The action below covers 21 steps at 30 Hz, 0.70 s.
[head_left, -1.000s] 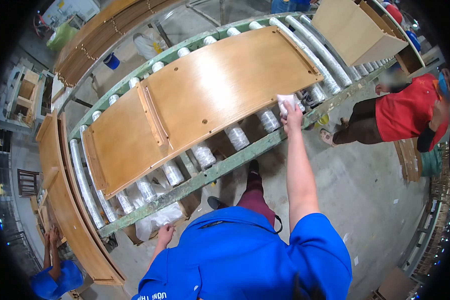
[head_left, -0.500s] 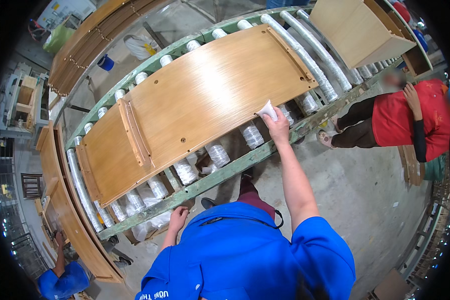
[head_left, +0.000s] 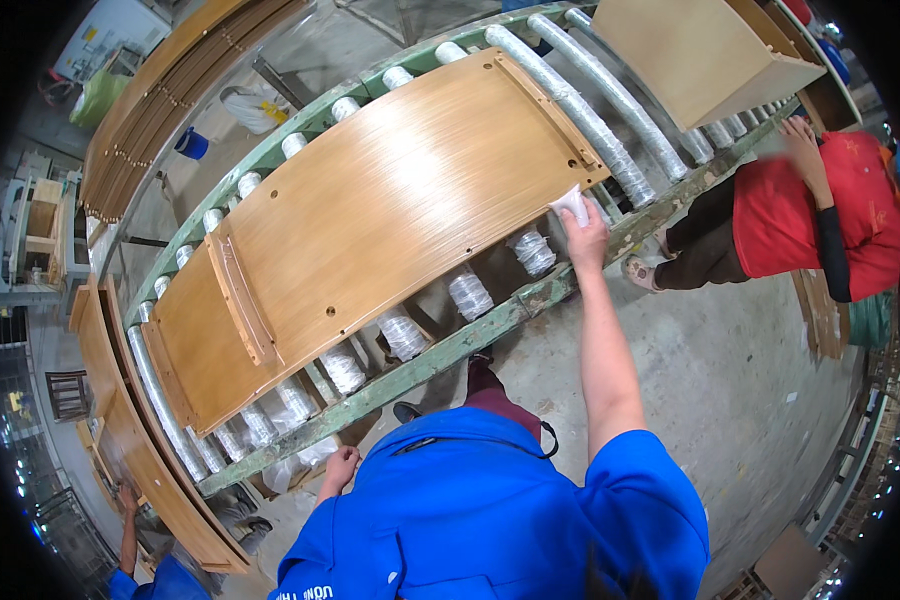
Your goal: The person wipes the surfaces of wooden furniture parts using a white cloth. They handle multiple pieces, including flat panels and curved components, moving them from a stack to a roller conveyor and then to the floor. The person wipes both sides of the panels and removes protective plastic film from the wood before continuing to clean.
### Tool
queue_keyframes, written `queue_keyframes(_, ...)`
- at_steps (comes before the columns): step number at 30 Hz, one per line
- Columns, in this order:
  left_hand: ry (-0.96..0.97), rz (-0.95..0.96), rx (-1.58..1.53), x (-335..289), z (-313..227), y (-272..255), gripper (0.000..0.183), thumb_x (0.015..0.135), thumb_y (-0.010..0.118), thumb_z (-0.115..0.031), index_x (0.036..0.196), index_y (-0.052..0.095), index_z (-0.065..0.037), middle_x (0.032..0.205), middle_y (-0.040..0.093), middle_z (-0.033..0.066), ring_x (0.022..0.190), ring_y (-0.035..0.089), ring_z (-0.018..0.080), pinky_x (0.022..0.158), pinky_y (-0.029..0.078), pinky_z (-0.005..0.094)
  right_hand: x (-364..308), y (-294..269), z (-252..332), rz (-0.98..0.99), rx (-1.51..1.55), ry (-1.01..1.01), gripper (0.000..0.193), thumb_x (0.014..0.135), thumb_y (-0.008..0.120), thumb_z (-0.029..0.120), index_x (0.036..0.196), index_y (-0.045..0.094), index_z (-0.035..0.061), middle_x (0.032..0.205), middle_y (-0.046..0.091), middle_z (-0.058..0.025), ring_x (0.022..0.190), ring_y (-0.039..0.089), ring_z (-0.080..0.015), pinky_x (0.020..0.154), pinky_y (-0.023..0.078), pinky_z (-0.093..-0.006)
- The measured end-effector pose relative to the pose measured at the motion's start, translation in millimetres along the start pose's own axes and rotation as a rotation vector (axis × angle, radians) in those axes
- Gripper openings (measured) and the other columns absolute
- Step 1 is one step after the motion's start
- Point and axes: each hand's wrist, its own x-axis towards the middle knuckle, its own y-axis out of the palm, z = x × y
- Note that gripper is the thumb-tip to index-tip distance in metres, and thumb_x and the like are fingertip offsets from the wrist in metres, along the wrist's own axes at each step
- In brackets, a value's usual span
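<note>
My right hand [head_left: 586, 238] is closed on a folded white cloth [head_left: 570, 206], pressed against the near edge of a wooden panel [head_left: 400, 190] close to its right end. The brown panel lies flat, with small holes, a wooden strip [head_left: 547, 112] along its right end and another strip [head_left: 238, 300] across it toward the left. Low beside my body, my left hand [head_left: 341, 467] hangs apart from the panel with its fingers curled in and nothing visible in them.
Plastic-wrapped rollers [head_left: 470, 292] in a green frame [head_left: 450, 352] carry the panel. A wooden cabinet [head_left: 705, 65] stands farther right on the rollers. A person in red [head_left: 795, 215] stands at right; another in blue [head_left: 165, 580] works at lower left. Stacked boards [head_left: 170, 110] are at upper left.
My right hand has slid the cloth rightward along the panel's near edge. In view, the panel sits slightly farther left. The person in red has shifted an arm.
</note>
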Motion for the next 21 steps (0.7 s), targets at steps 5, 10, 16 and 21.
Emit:
queue_keyframes(5, 0.068, -0.006, -0.027, 13, -29, 7, 0.024, 0.087, 0.055, -0.020, 0.096, 0.064, 0.001, 0.082, 0.069, 0.0099, 0.067, 0.063, 0.0156, 0.065, 0.050, 0.0290, 39, -25, -26, -0.120, -0.035, -0.002, 0.039, 0.077, 0.069, 0.022, 0.111, 0.061, 0.0043, 0.098, 0.066, -0.0185, 0.090, 0.064, -0.0318, 0.078, 0.049, -0.0391)
queue_keyframes(10, 0.061, 0.031, -0.088, 28, -51, 14, 0.026, 0.086, 0.054, -0.019, 0.098, 0.063, 0.003, 0.082, 0.069, 0.0102, 0.069, 0.063, 0.0151, 0.066, 0.049, 0.0287, 65, -38, -33, -0.158, -0.094, 0.033, 0.040, 0.077, 0.068, 0.023, 0.111, 0.061, 0.0039, 0.100, 0.066, -0.0189, 0.092, 0.063, -0.0332, 0.081, 0.048, -0.0396)
queue_keyframes(16, 0.086, 0.027, -0.033, 23, -66, 23, 0.026, 0.086, 0.054, -0.018, 0.098, 0.063, 0.004, 0.082, 0.069, 0.0109, 0.070, 0.064, 0.0163, 0.066, 0.050, 0.0285, 73, -41, -39, -0.106, -0.131, 0.027, 0.041, 0.076, 0.068, 0.024, 0.112, 0.061, 0.0040, 0.102, 0.065, -0.0190, 0.094, 0.062, -0.0346, 0.082, 0.047, -0.0405)
queue_keyframes(21, 0.071, -0.019, -0.030, 9, -71, 27, 0.025, 0.086, 0.054, -0.016, 0.099, 0.063, 0.003, 0.083, 0.069, 0.0111, 0.071, 0.065, 0.0170, 0.065, 0.051, 0.0281, 82, -36, -46, -0.121, -0.115, 0.035, 0.043, 0.077, 0.067, 0.024, 0.114, 0.059, 0.0045, 0.102, 0.064, -0.0197, 0.095, 0.061, -0.0360, 0.083, 0.047, -0.0409)
